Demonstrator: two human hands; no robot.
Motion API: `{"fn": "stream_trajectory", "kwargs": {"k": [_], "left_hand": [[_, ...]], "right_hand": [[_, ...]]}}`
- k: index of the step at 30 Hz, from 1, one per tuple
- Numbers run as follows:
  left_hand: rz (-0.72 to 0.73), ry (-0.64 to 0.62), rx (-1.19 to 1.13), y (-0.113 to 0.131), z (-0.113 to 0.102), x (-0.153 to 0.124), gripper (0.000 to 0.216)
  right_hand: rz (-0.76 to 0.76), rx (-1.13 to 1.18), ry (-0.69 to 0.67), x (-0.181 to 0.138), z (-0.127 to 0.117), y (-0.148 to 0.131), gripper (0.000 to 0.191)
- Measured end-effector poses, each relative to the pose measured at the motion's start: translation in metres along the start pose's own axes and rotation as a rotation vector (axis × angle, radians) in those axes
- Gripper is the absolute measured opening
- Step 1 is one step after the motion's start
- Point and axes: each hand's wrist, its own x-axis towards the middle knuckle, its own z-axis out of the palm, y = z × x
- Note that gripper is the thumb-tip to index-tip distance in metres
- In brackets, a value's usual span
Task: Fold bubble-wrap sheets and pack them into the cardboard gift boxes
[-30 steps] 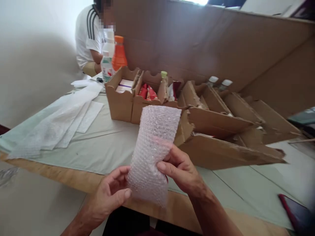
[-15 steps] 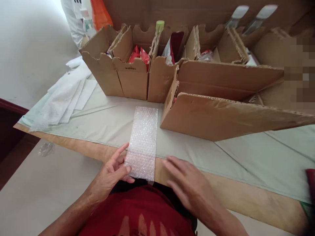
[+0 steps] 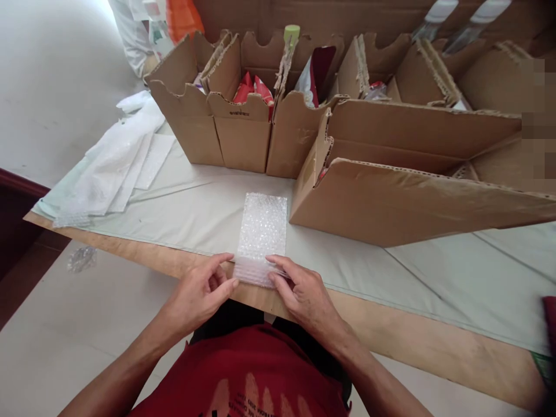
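A clear bubble-wrap pouch (image 3: 263, 229) lies flat on the pale green cloth (image 3: 200, 208) at the table's near edge. Its near end is folded up over itself. My left hand (image 3: 197, 294) pinches the left side of that fold with thumb and fingers. My right hand (image 3: 299, 292) presses and grips the right side of the fold. Both hands are closed on the pouch's near end. A large cardboard box (image 3: 391, 191) with open flaps stands just right of the pouch.
A row of open cardboard boxes (image 3: 243, 130) holding red packets and small goods stands behind the pouch. White sheets and bags (image 3: 117, 168) lie at the left. Another person in a white shirt (image 3: 130, 35) sits at the far left corner. A wooden table edge (image 3: 391, 341) runs along the front.
The pouch was held upright in both hands, then laid flat on the cloth. Now its near end is folded over and both hands have closed on the fold.
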Motion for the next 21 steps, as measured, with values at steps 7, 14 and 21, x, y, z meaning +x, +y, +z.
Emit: {"fn": "stream_trajectory", "kwargs": {"k": [7, 14, 21], "left_hand": [[0.019, 0.027, 0.473, 0.014, 0.013, 0.028, 0.026], [0.123, 0.123, 0.524, 0.005, 0.014, 0.018, 0.018], [0.652, 0.256, 0.369, -0.002, 0.017, -0.006, 0.030]], "right_hand": [[-0.264, -0.384, 0.381, -0.010, -0.012, -0.005, 0.035], [-0.394, -0.484, 0.037, -0.017, -0.008, 0.007, 0.024], [-0.242, -0.280, -0.006, -0.011, -0.014, 0.000, 0.024]]}}
